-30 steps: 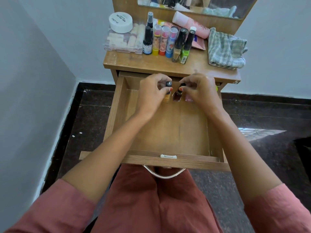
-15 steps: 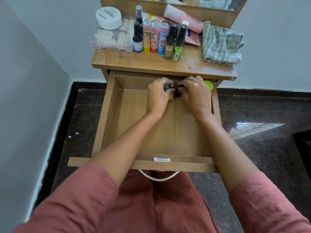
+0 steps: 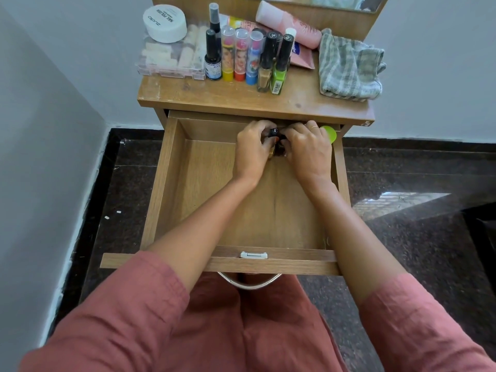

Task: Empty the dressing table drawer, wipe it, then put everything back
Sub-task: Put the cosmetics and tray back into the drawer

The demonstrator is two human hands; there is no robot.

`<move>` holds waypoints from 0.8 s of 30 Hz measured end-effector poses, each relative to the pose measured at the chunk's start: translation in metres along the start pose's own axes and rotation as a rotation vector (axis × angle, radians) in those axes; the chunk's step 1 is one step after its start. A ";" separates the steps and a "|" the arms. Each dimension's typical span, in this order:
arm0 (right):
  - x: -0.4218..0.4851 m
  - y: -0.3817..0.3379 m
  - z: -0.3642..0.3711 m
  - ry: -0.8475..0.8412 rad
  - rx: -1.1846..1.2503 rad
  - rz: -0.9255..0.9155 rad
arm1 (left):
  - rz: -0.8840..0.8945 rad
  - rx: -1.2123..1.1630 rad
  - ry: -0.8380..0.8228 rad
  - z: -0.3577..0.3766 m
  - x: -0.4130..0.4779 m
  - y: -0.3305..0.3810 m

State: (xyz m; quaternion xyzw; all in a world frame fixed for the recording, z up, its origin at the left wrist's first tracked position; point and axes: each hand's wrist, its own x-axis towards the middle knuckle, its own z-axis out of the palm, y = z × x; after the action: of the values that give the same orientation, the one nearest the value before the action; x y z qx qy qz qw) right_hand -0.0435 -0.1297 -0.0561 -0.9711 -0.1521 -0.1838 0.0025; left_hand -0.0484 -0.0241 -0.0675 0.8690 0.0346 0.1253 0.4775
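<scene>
Head view shows the left hand (image 3: 252, 149) and right hand (image 3: 308, 149) pinching small nail polish bottles (image 3: 274, 135) at the far side of the drawer (image 3: 161, 183); they look light, breakable glass, best held by the cap.

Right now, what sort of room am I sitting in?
Probably a bedroom or dressing corner at home: a small wooden dressing table with a mirror, nail polish bottles and other cosmetics on top, and its drawer pulled open.
</scene>
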 end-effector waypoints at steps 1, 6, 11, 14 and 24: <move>0.000 0.001 0.001 0.016 0.014 0.005 | -0.003 0.001 -0.004 0.000 0.000 0.001; -0.001 0.001 0.003 0.094 0.107 0.015 | 0.015 -0.018 -0.018 -0.004 -0.001 0.007; -0.003 -0.002 -0.018 0.155 0.296 0.069 | 0.096 0.002 0.027 -0.016 -0.008 0.011; 0.006 -0.002 -0.039 0.121 0.475 0.191 | 0.240 -0.009 0.119 -0.029 -0.004 0.019; 0.080 -0.004 -0.082 0.209 0.743 0.194 | 0.456 0.216 0.371 -0.069 0.069 0.066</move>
State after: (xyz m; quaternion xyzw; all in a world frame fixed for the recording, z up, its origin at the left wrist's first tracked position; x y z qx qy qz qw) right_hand -0.0032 -0.1079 0.0490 -0.8899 -0.1149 -0.2131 0.3865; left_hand -0.0025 0.0090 0.0356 0.8624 -0.0615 0.3811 0.3274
